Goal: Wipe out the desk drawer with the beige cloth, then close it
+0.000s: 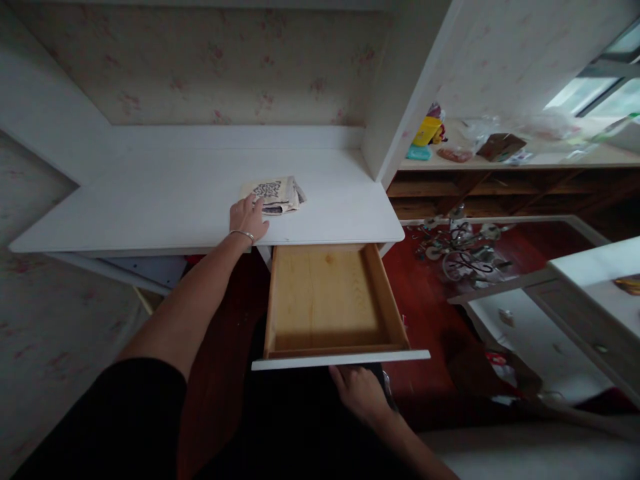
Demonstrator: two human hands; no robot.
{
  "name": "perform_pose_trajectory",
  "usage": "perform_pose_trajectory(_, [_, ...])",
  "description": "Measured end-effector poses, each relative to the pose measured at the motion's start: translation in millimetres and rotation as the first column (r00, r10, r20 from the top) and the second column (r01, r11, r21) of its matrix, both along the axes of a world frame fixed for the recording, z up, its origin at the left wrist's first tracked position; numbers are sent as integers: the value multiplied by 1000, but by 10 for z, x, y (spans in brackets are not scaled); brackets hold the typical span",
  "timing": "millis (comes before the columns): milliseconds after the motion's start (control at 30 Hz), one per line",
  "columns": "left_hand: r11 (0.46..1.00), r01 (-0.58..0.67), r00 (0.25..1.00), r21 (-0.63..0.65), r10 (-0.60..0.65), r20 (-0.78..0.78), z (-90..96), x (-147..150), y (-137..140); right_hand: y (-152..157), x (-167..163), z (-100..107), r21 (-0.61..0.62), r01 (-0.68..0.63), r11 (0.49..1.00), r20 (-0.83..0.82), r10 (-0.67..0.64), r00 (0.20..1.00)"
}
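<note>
A folded beige cloth point(277, 191) with a dark printed pattern lies on the white desktop point(165, 193). My left hand point(249, 218) rests at the cloth's left edge, its fingers touching the fabric and the thumb apart. Below the desktop, a wooden drawer point(325, 293) is pulled out, and its bare inside shows. My right hand point(363, 393) is closed at the drawer's white front, near the middle. The front board partly hides those fingers, and no handle shows.
A chandelier point(460, 247) lies on the red floor to the right. Behind it, a low wooden shelf unit point(450, 187) carries a yellow item point(427, 131), a brown box point(501, 147) and plastic bags. A white cabinet point(565, 333) stands at the right.
</note>
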State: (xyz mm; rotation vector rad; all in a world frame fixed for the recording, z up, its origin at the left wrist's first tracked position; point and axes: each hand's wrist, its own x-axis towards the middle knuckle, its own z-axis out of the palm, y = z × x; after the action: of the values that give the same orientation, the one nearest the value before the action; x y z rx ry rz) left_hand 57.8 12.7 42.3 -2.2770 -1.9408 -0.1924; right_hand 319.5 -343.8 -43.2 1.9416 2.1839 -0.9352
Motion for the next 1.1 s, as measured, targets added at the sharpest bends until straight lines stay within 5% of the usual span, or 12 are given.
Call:
perform_pose_trajectory(233, [959, -52, 999, -279, 51, -8, -97, 379, 192, -126, 2, 0, -5, 85, 996, -43, -85, 995])
perform_pose_trajectory(433, [994, 104, 993, -40, -105, -44, -127, 444, -137, -151, 38, -20, -12, 86, 996, -91, -86, 992])
perform_pose_trajectory(633, [953, 300, 949, -31, -302, -95, 61, 324, -334, -123, 52, -60, 8, 61, 998, -86, -60, 994])
perform_pose_trajectory(867, [974, 183, 974, -130, -197, -109, -79, 290, -256, -87, 71, -119, 5, 15, 1000, -30, -15, 999])
perform_pose_trajectory(1100, [968, 220, 975, 118, -214, -67, -209, 428, -746, -71, 85, -156, -17, 26, 1000, -53, -27, 998])
